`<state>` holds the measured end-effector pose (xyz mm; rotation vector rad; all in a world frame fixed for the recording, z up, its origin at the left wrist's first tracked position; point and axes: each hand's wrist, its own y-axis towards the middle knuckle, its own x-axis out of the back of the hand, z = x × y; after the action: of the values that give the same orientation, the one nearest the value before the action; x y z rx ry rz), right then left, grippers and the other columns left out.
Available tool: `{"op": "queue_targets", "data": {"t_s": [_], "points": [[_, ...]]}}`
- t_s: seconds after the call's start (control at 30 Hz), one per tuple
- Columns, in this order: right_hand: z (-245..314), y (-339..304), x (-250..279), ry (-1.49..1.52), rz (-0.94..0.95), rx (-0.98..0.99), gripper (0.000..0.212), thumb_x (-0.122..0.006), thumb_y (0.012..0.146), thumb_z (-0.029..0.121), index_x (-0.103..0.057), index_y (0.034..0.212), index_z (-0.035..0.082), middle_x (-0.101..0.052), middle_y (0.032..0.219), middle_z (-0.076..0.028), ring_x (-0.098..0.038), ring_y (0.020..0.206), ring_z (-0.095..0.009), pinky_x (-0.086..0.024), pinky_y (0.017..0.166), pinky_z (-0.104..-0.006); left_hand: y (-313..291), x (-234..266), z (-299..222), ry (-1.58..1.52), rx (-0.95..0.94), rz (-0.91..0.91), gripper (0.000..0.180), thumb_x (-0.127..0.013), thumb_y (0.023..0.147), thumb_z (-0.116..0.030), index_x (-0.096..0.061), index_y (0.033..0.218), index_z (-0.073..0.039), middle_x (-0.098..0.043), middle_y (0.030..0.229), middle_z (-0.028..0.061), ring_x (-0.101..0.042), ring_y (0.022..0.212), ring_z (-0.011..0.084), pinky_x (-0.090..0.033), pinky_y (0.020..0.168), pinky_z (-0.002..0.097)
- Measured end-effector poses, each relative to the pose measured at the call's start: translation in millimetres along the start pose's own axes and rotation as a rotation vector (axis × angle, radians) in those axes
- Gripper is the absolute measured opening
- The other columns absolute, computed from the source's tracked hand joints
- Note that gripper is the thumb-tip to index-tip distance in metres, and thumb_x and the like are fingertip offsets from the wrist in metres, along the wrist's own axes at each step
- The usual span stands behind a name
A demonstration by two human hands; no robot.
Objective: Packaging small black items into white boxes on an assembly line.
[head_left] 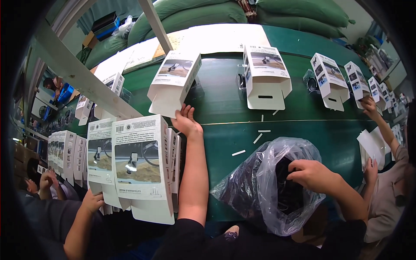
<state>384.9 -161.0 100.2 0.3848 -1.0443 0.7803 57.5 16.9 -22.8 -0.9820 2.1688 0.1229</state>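
Observation:
My left hand [187, 121] is at the lower flap of a white printed carton [175, 73], its fingers closed on the flap edge. That carton lies tilted on the green table with its near end unfolded. My right hand [314, 177] is over the mouth of a clear plastic bag [277, 219], fingertips curled together; whatever they hold is hidden. Dark items fill the bag, too shadowed to make out. Left of my left forearm stands a group of white cartons [138, 173] with their lower flaps hanging down.
More cartons [266, 65] line the green table [221, 151], some beside clear packs with black parts. White strips [238, 153] lie near the bag. A metal post [82, 78] crosses at left. Other people's hands [92, 201] [370, 108] touch cartons on both sides.

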Motion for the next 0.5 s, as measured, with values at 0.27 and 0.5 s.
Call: {"op": "queue_targets", "data": {"t_s": [0.27, 0.5], "points": [[11, 10, 38, 0.308, 0.112, -0.083, 0.022, -0.064, 0.072, -0.002, -0.065, 0.094, 0.004, -0.059, 0.084, -0.005, -0.055, 0.067, -0.019, -0.046, 0.060, -0.0262, -1, 7, 5, -0.022, 0.178, 0.126, 0.028, -0.044, 0.091, -0.015, -0.045, 0.112, 0.003, -0.056, 0.089, 0.0123, -0.055, 0.064, 0.0153, -0.049, 0.051, 0.0228], [3, 70, 64, 0.404, -0.237, -0.102, 0.018, -0.066, 0.071, -0.004, -0.066, 0.088, 0.000, -0.061, 0.076, -0.008, -0.051, 0.060, -0.016, -0.042, 0.055, -0.0270, -6, 7, 15, 0.136, 0.116, 0.206, 0.029, -0.044, 0.091, -0.012, -0.045, 0.115, 0.003, -0.057, 0.089, 0.0144, -0.057, 0.061, 0.0162, -0.050, 0.051, 0.0232]]}}
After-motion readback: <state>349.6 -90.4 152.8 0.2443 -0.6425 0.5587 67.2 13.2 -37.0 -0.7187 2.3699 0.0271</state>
